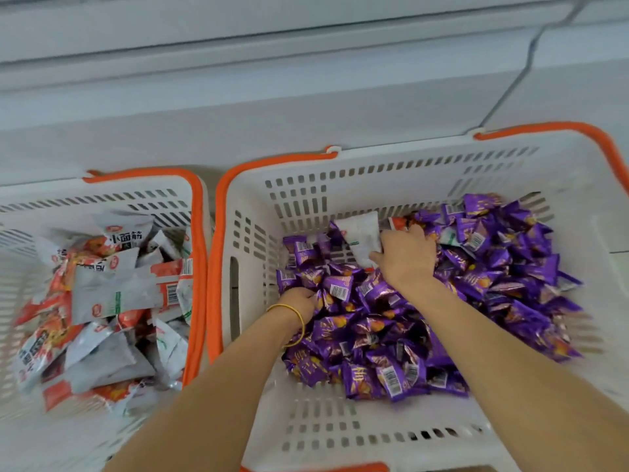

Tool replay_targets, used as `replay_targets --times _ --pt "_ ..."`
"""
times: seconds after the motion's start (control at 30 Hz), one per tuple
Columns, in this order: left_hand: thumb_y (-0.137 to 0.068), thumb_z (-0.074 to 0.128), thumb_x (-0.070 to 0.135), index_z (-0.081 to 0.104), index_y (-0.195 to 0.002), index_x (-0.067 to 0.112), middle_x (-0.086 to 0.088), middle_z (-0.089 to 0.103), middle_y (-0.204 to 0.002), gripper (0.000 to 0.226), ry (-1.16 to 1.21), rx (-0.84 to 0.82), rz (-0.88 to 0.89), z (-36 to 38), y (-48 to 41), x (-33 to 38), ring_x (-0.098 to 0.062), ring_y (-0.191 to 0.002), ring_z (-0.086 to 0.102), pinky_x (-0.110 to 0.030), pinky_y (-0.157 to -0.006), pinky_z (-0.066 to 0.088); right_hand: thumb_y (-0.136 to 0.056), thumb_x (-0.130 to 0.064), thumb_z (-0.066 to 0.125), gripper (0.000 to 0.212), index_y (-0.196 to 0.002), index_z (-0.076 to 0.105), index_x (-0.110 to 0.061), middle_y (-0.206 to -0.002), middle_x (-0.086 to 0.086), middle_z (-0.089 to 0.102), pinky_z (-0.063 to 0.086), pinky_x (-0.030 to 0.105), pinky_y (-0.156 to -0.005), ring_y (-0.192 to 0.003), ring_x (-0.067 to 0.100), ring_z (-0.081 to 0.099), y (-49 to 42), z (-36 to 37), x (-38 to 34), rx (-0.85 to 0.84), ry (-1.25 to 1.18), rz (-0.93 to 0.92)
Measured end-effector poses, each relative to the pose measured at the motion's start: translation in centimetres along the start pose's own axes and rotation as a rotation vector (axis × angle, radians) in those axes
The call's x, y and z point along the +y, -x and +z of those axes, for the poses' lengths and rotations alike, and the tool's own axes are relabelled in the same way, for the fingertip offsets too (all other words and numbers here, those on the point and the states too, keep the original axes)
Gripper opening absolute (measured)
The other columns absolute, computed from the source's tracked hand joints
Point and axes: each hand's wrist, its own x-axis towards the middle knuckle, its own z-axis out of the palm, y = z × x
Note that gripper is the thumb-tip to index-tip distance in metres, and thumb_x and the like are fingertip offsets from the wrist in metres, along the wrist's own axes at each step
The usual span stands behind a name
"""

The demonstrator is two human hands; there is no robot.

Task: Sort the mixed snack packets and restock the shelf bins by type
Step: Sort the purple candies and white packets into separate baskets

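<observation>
Sorting is the step in hand: the right hand [405, 255] reaches to the back of the right-hand white slotted plastic basket with an orange rim [374, 172] and clamps on a stray white foil packet [360, 233], thumb on its near edge and fingers curled over the top. That packet lies on the heap of small purple foil packets [374, 335], against the far wall. Just beside the fingertips an orange-and-white packet end [396, 223] pokes out; whether the same grip takes it in, I cannot tell.

The left hand [299, 298], with a thin gold bangle [295, 323] at the wrist, is dug into the purple heap near the basket's left wall. Its fingers are buried, so I cannot tell whether they hold anything.

The next move probably calls for lifting the white packet clear without dragging purple ones along, then carrying it across both rims to the left-hand white slotted basket [102, 199], which holds the matching white and orange-red packets [112, 294].

Counts — two baskets side by side, their orange rims nearly touching; two hands, both inside the right one; one bangle. One white stray shows plainly among the purple, with perhaps a second at its side. The purple packets run to many dozens, too jumbled to count, and the left heap likewise. Behind both baskets runs a pale grey ledge [238, 107].
</observation>
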Motion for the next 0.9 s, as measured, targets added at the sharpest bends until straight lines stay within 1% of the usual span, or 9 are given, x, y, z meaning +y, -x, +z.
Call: replay_targets --times 0.13,0.27,0.37,0.5,0.63,0.7,0.77,0.83,0.9 --pt "-0.099 0.045 0.021 0.057 -0.126 0.005 -0.008 0.06 -0.124 0.034 -0.087 0.046 0.135 -0.4 2.1 0.4 -0.021 -0.11 0.054 -0.021 -0.089 0.039 -0.092 -0.042 0.055 0.028 -0.1 0.061 -0.015 -0.108 0.01 0.063 0.039 0.04 -0.092 -0.12 0.03 0.042 1.8 -2.0 1.8 0.041 0.0 0.064" --pt "-0.097 0.047 0.014 0.062 -0.113 0.009 -0.003 0.055 -0.11 0.022 0.018 0.101 0.302 -1.5 4.9 0.6 -0.015 -0.108 0.05 -0.011 -0.083 0.036 -0.092 -0.04 0.055 0.027 -0.081 0.05 -0.015 -0.093 0.01 0.063 0.04 0.039 -0.079 -0.115 0.033 0.045 4.0 -4.0 2.4 0.15 -0.127 0.048" --pt "-0.097 0.047 0.017 0.059 -0.123 0.009 -0.002 0.053 -0.127 0.03 -0.03 0.263 0.455 -3.7 7.2 0.4 -0.016 -0.119 0.049 -0.025 -0.103 0.035 -0.09 -0.03 0.059 0.027 -0.08 0.054 -0.005 -0.085 0.013 0.062 0.04 0.038 -0.072 -0.097 0.035 0.054 5.6 -5.6 1.8 0.278 -0.394 -0.012" --pt "-0.097 0.047 0.015 0.063 -0.118 0.012 0.003 0.055 -0.115 0.027 0.113 0.34 0.614 -6.8 11.1 0.3 -0.01 -0.106 0.051 -0.025 -0.095 0.041 -0.089 -0.02 0.061 0.02 -0.094 0.063 -0.001 -0.09 0.013 0.066 0.036 0.028 -0.064 -0.083 0.027 0.06 8.5 -7.7 0.6 0.246 -0.757 -0.104" --pt "-0.093 0.055 0.033 0.065 -0.108 0.017 -0.003 0.064 -0.108 0.024 0.552 0.214 0.556 -9.0 14.9 0.3 -0.018 -0.101 0.061 -0.04 -0.088 0.054 -0.094 -0.018 0.055 0.013 -0.103 0.064 -0.018 -0.097 -0.004 0.067 0.046 0.026 -0.076 -0.087 0.012 0.062 12.2 -10.1 -1.1 0.029 -1.012 -0.27" --pt "-0.09 0.059 0.034 0.064 -0.109 0.012 -0.004 0.064 -0.1 0.029 0.681 0.168 0.561 -10.1 16.8 0.4 -0.017 -0.093 0.062 -0.038 -0.083 0.056 -0.094 -0.018 0.051 0.015 -0.097 0.064 -0.011 -0.091 -0.002 0.064 0.044 0.03 -0.075 -0.081 0.012 0.059 13.4 -11.0 -2.1 -0.079 -0.998 -0.326" --pt "-0.086 0.065 0.029 0.063 -0.105 0.013 -0.007 0.065 -0.104 0.025 0.659 0.185 0.622 -11.0 18.4 0.4 -0.018 -0.093 0.064 -0.037 -0.082 0.056 -0.092 -0.019 0.05 0.025 -0.09 0.06 0.004 -0.08 0.007 0.054 0.035 0.029 -0.066 -0.073 0.017 0.05 14.6 -11.9 -3.7 -0.081 -0.874 -0.443" --pt "-0.082 0.071 0.023 0.063 -0.103 0.013 -0.004 0.065 -0.101 0.024 0.424 0.346 0.686 -11.7 19.8 0.0 -0.017 -0.088 0.063 -0.031 -0.076 0.053 -0.092 -0.015 0.052 0.028 -0.085 0.056 0.012 -0.075 0.016 0.045 0.027 0.025 -0.058 -0.066 0.021 0.043 15.5 -12.7 -5.7 -0.039 -0.776 -0.539" --pt "-0.08 0.072 0.018 0.066 -0.105 0.008 -0.005 0.065 -0.097 0.027 0.276 0.507 0.689 -12.9 20.5 -0.9 -0.019 -0.087 0.06 -0.029 -0.074 0.046 -0.092 -0.014 0.056 0.023 -0.092 0.061 0.009 -0.081 0.021 0.053 0.029 0.024 -0.059 -0.071 0.027 0.048 16.2 -13.4 -7.2 0.026 -0.741 -0.596"
